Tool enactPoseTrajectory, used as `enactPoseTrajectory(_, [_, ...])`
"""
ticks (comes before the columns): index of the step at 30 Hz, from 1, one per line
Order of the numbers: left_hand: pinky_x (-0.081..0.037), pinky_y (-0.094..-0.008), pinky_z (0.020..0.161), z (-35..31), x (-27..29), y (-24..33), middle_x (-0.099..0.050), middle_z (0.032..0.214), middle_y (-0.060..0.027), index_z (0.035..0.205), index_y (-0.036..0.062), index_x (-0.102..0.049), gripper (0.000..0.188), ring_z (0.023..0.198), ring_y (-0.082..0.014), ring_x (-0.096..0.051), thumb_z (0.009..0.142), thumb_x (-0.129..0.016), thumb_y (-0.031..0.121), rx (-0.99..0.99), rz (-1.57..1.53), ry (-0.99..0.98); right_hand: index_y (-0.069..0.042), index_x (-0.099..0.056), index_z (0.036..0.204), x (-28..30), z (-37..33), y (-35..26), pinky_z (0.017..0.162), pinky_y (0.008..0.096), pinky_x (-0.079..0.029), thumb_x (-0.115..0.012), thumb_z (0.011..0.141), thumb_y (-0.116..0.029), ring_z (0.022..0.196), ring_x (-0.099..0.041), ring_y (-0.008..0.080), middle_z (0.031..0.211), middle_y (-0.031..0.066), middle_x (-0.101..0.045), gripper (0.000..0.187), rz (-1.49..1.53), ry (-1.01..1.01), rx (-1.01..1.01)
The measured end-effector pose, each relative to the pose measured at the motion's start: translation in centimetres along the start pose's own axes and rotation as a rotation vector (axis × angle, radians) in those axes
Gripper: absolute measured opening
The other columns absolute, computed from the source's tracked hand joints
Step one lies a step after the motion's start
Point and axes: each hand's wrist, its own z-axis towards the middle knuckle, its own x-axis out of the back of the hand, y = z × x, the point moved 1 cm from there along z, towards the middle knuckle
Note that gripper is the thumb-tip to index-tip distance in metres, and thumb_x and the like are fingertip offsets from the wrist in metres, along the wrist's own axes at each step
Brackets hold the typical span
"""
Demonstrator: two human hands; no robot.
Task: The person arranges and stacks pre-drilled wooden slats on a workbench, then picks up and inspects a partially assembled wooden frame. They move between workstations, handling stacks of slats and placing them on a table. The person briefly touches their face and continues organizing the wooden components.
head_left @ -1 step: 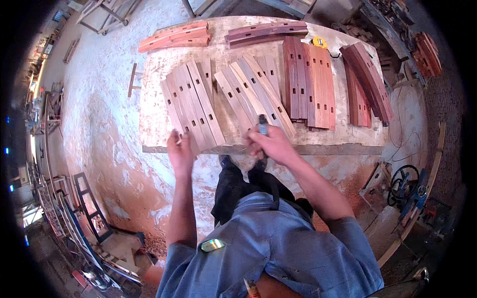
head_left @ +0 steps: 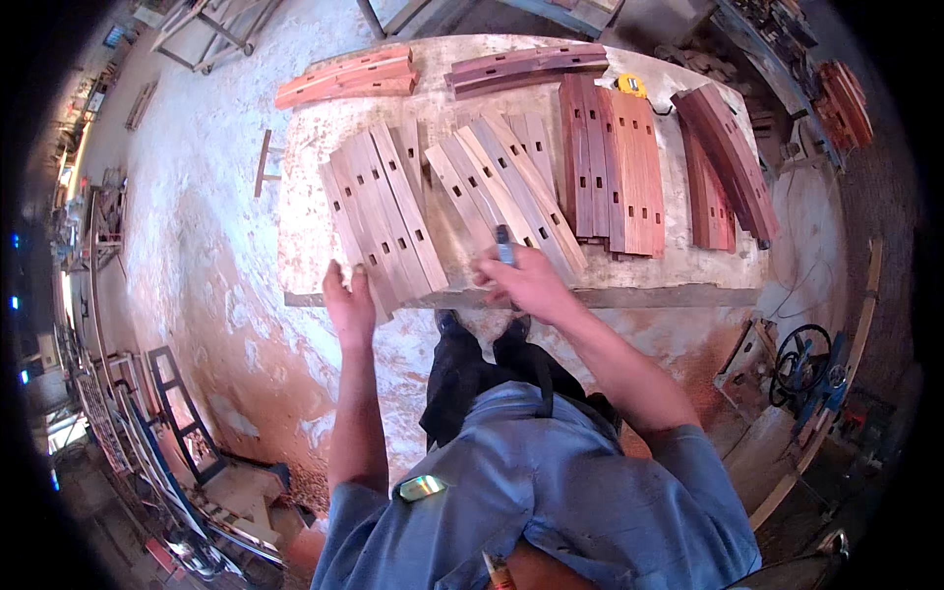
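The right hand (head_left: 531, 282) has shifted left with, seemingly, a marker (head_left: 504, 246).

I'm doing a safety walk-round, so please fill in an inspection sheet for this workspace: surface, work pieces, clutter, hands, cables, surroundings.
Surface: pale table, mottled with brown marks.
Work pieces: slotted pale slats in two fanned groups; the left group overhangs the near edge.
Clutter: dark slats at the far side, reddish slats toward the right, yellow tape measure near them.
Hands: left hand open beside the left group, contact unclear; right hand holds a dark-capped marker.
Cables: thin cord-like line right of the table; cannot confirm.
Surroundings: patchy floor; black spoked wheel at right.
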Motion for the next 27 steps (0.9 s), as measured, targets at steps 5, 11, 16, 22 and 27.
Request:
enactPoseTrajectory(5, [-0.044,-0.0364,0.097,5.0,-1.1,-4.7,-0.060,0.122,-0.0238,0.131,-0.0122,-0.047,0.057,0.112,-0.0274,-0.059,0.092,-0.061,0.027,0.362,-0.247,-0.308,0.003,-0.062,0.096,-6.1,6.4,-2.0,0.072,0.0390,-0.049,-0.061,0.090,-0.026,0.079,-0.065,0.0223,0.081,0.0149,-0.065,0.030,-0.345,0.013,0.050])
enactPoseTrajectory(11, [-0.047,-0.0364,0.090,6.1,-3.3,-4.4,-0.066,0.114,-0.0192,0.129,-0.0043,-0.054,0.043,0.102,-0.0260,-0.063,0.093,-0.053,0.020,0.128,-0.278,-0.360,0.002,-0.063,0.092,-8.0,14.1,0.7,0.079,0.0452,-0.048,-0.060,0.089,-0.033,0.086,-0.065,0.0377,0.084,0.0244,-0.066,0.035,-0.218,0.211,-0.009])
enactPoseTrajectory(16, [-0.049,-0.0374,0.083,6.0,-3.5,-4.4,-0.066,0.102,-0.0161,0.123,-0.0047,-0.055,0.035,0.089,-0.0242,-0.062,0.092,-0.053,0.011,0.017,-0.476,-0.353,0.002,-0.064,0.091,-9.4,14.5,-0.1,0.074,0.0447,-0.048,-0.061,0.088,-0.035,0.080,-0.065,0.0359,0.080,0.0230,-0.066,0.036,-0.276,0.233,-0.118])
enactPoseTrajectory(22, [-0.045,-0.0474,0.089,8.5,-1.3,-8.4,-0.063,0.105,-0.0252,0.121,-0.0054,-0.055,0.037,0.097,-0.0394,-0.060,0.087,-0.053,0.008,-0.034,-0.385,-0.228,0.003,-0.062,0.086,-14.6,17.2,1.2,0.070,0.0460,-0.047,-0.059,0.088,-0.036,0.072,-0.064,0.0342,0.074,0.0214,-0.064,0.040,-0.176,0.237,-0.012])
enactPoseTrajectory(27, [-0.044,-0.0446,0.094,12.0,1.5,-11.4,-0.061,0.113,-0.0250,0.126,-0.0051,-0.053,0.041,0.103,-0.0378,-0.058,0.088,-0.054,0.009,0.083,-0.426,-0.326,0.004,-0.062,0.083,-18.1,18.6,-0.9,0.070,0.0449,-0.048,-0.058,0.089,-0.039,0.073,-0.065,0.0353,0.073,0.0229,-0.064,0.044,-0.203,0.191,-0.007])
